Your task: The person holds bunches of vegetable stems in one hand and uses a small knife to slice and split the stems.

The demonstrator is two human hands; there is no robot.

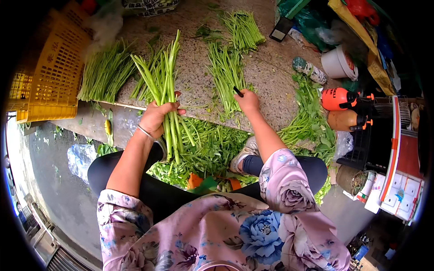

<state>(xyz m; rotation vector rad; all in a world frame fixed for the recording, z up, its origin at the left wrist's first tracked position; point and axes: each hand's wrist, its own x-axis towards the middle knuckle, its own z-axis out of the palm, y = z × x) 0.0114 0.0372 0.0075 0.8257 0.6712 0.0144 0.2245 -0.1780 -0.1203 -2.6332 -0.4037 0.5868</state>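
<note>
A bundle of long green stalks (pixel 169 90) is gripped in my left hand (pixel 156 117), its ends spreading above and below the fist. My right hand (pixel 247 101) is closed around a small dark-handled tool (pixel 238 92), whose far end I cannot make out. That hand is beside a pile of cut stalks (pixel 226 72) on the speckled board (pixel 190 74). Another pile of stalks (pixel 106 74) lies at the board's left, partly beside the held bundle. A further pile (pixel 244 30) is at the back. Loose leafy greens (pixel 212 144) cover the ground between the legs.
A yellow plastic crate (pixel 56 67) stands at the left. At the right are a white bucket (pixel 337 63), a red spray bottle (pixel 335 98), an orange one (pixel 342 120) and more leafy greens (pixel 312 115). A clear plastic bag (pixel 81 160) lies at lower left.
</note>
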